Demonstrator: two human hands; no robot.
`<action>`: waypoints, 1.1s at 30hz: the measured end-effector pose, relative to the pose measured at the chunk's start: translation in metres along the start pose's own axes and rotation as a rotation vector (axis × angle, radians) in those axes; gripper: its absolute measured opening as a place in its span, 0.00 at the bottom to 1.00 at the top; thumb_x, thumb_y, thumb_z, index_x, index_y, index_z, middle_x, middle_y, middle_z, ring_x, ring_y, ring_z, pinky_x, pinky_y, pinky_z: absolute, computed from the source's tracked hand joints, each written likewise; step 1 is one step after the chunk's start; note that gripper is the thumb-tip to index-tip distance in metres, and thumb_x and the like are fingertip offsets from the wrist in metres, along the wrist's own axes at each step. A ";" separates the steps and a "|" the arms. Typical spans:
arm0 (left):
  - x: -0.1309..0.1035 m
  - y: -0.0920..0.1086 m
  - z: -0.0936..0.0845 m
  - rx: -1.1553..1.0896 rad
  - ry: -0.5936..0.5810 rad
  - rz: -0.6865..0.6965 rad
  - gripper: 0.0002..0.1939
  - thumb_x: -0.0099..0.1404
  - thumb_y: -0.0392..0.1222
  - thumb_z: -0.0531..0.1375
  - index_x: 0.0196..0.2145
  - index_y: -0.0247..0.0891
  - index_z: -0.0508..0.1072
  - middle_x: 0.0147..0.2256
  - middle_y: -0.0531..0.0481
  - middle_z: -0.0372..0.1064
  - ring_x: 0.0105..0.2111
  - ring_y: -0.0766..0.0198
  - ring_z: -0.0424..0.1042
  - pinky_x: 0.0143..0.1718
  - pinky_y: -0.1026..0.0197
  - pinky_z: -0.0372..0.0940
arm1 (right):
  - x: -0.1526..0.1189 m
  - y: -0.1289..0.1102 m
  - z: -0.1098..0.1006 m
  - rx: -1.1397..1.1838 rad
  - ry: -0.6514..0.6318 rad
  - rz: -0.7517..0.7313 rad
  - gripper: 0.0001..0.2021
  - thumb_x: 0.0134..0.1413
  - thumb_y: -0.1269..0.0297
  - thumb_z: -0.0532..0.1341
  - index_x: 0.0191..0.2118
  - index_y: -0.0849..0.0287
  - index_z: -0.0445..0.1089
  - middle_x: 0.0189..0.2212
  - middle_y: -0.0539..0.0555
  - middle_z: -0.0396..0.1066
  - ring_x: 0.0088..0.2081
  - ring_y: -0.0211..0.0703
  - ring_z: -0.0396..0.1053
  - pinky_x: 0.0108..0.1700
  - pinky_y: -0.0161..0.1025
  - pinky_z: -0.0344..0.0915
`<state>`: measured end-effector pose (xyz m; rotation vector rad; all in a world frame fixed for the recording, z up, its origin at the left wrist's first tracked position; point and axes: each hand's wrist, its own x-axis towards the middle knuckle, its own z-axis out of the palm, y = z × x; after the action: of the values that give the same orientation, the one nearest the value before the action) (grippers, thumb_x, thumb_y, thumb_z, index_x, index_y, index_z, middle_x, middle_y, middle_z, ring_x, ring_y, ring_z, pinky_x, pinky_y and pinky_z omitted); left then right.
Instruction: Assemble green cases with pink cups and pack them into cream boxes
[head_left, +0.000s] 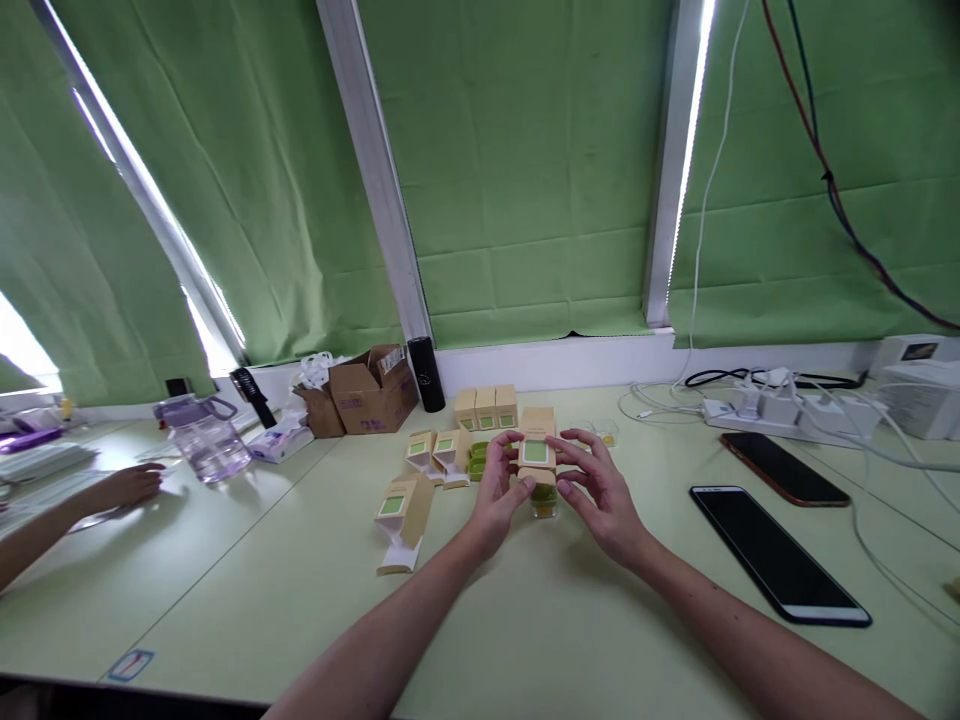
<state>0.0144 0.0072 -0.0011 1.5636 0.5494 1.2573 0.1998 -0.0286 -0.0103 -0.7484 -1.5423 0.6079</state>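
Note:
A small tan cardboard box (pixel 536 430) with a green label window is held between my hands, its top flap up. My left hand (pixel 496 495) is closed on the box's left side. From the right, the fingers of my right hand (pixel 611 500) pinch it. Just below the box shows a small clear container (pixel 544 507) with yellow-green contents, partly hidden. To the left lie open tan boxes, the nearest an opened box (pixel 403 515) with a white inner flap out. Green pieces (pixel 478 462) sit beside my left hand. Behind stand several closed tan boxes (pixel 486 408).
Right of my hands lie a black phone (pixel 776 555) and a brown-edged phone (pixel 784 468), with a power strip (pixel 795 418) and cables behind. Clear round dishes (pixel 606 432) sit behind my right hand. Leftward are a cardboard carton (pixel 371 395), a water bottle (pixel 206 440) and another person's hand (pixel 127 488).

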 end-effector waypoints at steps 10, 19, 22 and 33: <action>-0.001 0.002 0.002 0.019 0.016 0.000 0.31 0.63 0.55 0.67 0.56 0.44 0.60 0.47 0.44 0.69 0.48 0.53 0.70 0.48 0.53 0.65 | -0.001 0.002 0.001 -0.001 -0.002 -0.014 0.21 0.66 0.54 0.62 0.63 0.43 0.70 0.62 0.59 0.55 0.57 0.53 0.69 0.54 0.51 0.77; -0.002 -0.002 0.001 0.070 0.022 0.027 0.31 0.65 0.57 0.66 0.57 0.44 0.60 0.51 0.42 0.68 0.50 0.53 0.70 0.50 0.53 0.64 | -0.001 0.002 0.003 -0.008 0.025 -0.016 0.21 0.65 0.58 0.64 0.62 0.42 0.69 0.61 0.57 0.54 0.52 0.49 0.72 0.52 0.51 0.79; -0.001 -0.002 0.001 0.082 0.012 0.036 0.31 0.65 0.58 0.66 0.57 0.45 0.60 0.52 0.41 0.68 0.50 0.53 0.70 0.50 0.52 0.65 | 0.000 0.002 0.004 -0.016 0.039 -0.012 0.20 0.65 0.59 0.64 0.61 0.41 0.70 0.61 0.57 0.55 0.52 0.48 0.72 0.51 0.50 0.79; -0.001 -0.007 0.001 0.150 0.041 0.058 0.29 0.67 0.59 0.65 0.57 0.46 0.59 0.55 0.40 0.65 0.51 0.53 0.69 0.51 0.52 0.64 | 0.001 0.004 0.005 -0.001 0.063 -0.013 0.18 0.66 0.57 0.63 0.60 0.41 0.72 0.60 0.57 0.56 0.50 0.47 0.74 0.50 0.48 0.80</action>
<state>0.0166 0.0088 -0.0074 1.6924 0.6408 1.3194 0.1956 -0.0256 -0.0132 -0.7511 -1.4881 0.5690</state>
